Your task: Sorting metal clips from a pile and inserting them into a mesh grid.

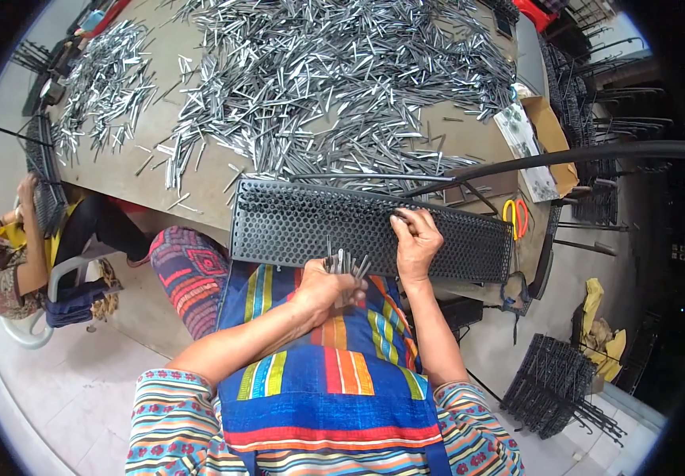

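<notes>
Across the person's lap, propped near the edge of the bench (120, 170), lies a long black perforated panel (319, 222), its face tilted up and covered with rows of round holes. The right hand (418, 242) is over its upper edge, right of the middle, thumb and forefinger nearly closed together at the surface; something small and dark seems to show at the tips, but whether it is a piece or part of the panel I cannot tell. The left hand (325, 287) is curled around a loose bunch of thin metal pieces (346, 263), their ends sticking up between thumb and fingers just beside the panel's lower edge.

As for progress, the work looks to be under way on this one panel. Over its left and middle parts the holes look open, with no pieces standing in them that I can make out. Toward the right the surface reads darker, and whether any holes there are filled is too fine to tell. The bunch is only partly used at most, judging by how full the left hand is.

Much stock seems left: a broad heap of metal pieces (342, 87) covers the far part of the bench, with a smaller heap (109, 79) at the left. No panel in view can be called finished with certainty.
</notes>
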`<state>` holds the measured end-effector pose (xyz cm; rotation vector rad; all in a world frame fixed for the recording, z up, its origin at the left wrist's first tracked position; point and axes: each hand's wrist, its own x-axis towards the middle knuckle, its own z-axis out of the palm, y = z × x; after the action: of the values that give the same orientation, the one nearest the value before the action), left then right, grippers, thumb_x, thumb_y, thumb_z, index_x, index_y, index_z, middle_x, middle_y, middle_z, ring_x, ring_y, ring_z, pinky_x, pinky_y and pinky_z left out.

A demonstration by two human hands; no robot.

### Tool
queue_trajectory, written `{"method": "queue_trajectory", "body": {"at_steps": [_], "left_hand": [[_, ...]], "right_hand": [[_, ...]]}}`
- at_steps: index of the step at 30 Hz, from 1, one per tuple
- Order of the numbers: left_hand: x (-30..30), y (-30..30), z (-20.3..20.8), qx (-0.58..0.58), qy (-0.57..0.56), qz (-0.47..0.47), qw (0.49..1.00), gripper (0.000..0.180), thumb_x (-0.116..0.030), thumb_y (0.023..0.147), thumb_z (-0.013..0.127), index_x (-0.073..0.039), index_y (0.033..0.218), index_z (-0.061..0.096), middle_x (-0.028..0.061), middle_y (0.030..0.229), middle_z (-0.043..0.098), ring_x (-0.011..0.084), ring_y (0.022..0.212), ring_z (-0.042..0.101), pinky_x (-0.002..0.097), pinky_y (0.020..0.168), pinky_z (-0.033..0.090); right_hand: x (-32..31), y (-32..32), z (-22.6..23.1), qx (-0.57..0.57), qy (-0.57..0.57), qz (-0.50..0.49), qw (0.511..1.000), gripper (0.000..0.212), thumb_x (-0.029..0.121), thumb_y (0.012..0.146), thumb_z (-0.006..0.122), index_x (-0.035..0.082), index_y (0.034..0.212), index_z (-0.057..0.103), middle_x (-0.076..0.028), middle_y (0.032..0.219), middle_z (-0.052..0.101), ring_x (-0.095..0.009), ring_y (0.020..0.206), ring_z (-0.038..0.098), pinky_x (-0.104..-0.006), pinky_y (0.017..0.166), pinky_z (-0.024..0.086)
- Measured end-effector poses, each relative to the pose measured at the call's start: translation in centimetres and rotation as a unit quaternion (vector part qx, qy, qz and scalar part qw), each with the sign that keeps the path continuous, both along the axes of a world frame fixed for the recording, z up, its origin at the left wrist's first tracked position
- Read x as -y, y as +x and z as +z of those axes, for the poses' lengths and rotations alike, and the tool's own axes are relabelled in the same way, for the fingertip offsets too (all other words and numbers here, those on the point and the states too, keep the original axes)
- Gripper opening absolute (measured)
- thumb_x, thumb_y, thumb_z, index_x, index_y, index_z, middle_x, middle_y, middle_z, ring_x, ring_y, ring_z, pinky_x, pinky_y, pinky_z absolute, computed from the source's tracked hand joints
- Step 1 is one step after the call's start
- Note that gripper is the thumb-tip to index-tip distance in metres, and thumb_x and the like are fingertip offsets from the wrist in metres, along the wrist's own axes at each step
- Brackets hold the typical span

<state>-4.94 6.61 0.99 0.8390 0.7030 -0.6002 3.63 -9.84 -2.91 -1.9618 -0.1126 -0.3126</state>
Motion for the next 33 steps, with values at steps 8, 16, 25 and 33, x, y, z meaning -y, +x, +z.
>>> {"method": "queue_trajectory", "body": {"at_steps": [8, 16, 25, 33], "left_hand": [[0.5, 1.1, 0.1, -0.009, 0.008, 0.026, 1.0, 0.015, 0.01, 0.076, 0.059, 0.0, 0.087, 0.063, 0.0128, 0.077, 0.068, 0.0196, 0.06, 0.065, 0.0297, 0.052, 0.053], [0.9, 1.5, 1.5, -0.012, 0.013, 0.004, 1.0, 0.016, 0.009, 0.075, 0.061, -0.001, 0.087, 0.065, 0.0101, 0.076, 0.068, 0.0177, 0.06, 0.065, 0.0287, 0.051, 0.053], [0.8, 1.5, 1.5, 0.01, 0.026, -0.005, 1.0, 0.012, 0.004, 0.077, 0.06, 0.002, 0.089, 0.065, 0.0121, 0.078, 0.068, 0.0196, 0.063, 0.067, 0.0323, 0.051, 0.056], [1.1, 1.5, 1.4, -0.013, 0.063, -0.022, 0.998, 0.013, 0.006, 0.078, 0.058, -0.001, 0.087, 0.064, 0.0087, 0.075, 0.067, 0.0155, 0.059, 0.064, 0.0289, 0.05, 0.053]], "right_hand": [[0.2, 0.1, 0.9, -0.051, -0.02, 0.063, 0.997, 0.007, 0.001, 0.079, 0.068, -0.001, 0.085, 0.07, -0.005, 0.072, 0.066, -0.01, 0.064, 0.06, -0.0274, 0.057, 0.046], [0.0, -3.2, 3.1, -0.418, 0.27, 0.16, 0.852, 0.006, 0.001, 0.078, 0.07, -0.001, 0.084, 0.068, -0.001, 0.067, 0.063, -0.002, 0.05, 0.048, -0.0174, 0.045, 0.034], [0.3, -4.1, 2.3, -0.41, 0.293, 0.08, 0.86, 0.003, 0.002, 0.081, 0.068, 0.0, 0.082, 0.067, -0.003, 0.065, 0.064, -0.004, 0.046, 0.049, -0.0181, 0.042, 0.035], [1.4, -3.3, 1.7, -0.348, 0.288, 0.089, 0.888, 0.003, -0.001, 0.083, 0.065, 0.0, 0.084, 0.067, -0.001, 0.064, 0.06, -0.005, 0.046, 0.049, -0.0189, 0.043, 0.037]]}}
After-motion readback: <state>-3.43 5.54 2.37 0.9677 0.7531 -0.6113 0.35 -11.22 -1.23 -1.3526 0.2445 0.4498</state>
